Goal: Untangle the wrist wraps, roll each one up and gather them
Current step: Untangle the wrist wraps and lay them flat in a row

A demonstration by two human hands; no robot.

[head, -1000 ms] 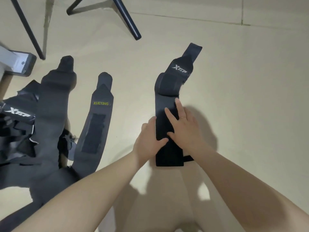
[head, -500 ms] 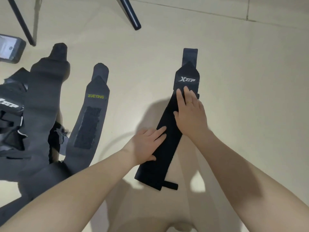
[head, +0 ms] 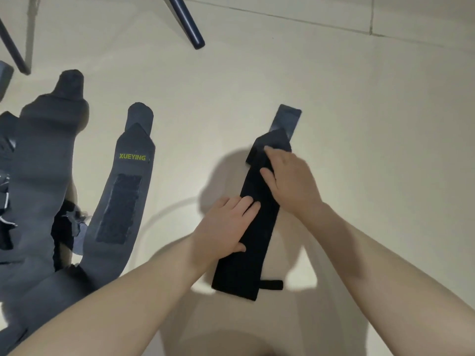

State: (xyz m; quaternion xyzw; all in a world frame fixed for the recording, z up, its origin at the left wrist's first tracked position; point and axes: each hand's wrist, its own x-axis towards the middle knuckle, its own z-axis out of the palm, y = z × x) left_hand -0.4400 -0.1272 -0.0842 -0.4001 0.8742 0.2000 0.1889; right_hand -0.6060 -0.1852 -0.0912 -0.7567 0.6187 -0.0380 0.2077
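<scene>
Head view: I see one black wrist wrap (head: 246, 242) laid out flat near the middle of the floor (head: 359, 124), its long axis running from the near end by my body up and slightly right to the far tab. My left hand (head: 226, 227) lies flat on its left edge around mid-length, fingers straight and pressing, gripping nothing. My right hand (head: 290, 181) rests further up, fingers bent loosely over the far end; whether they pinch the fabric I cannot tell. The XUEYING wrap (head: 120, 201) and the tangled pile (head: 38, 176) lie well apart toward the floor's left edge. I judge rolling should run along that axis, and the right hand is nearer the far tab
</scene>
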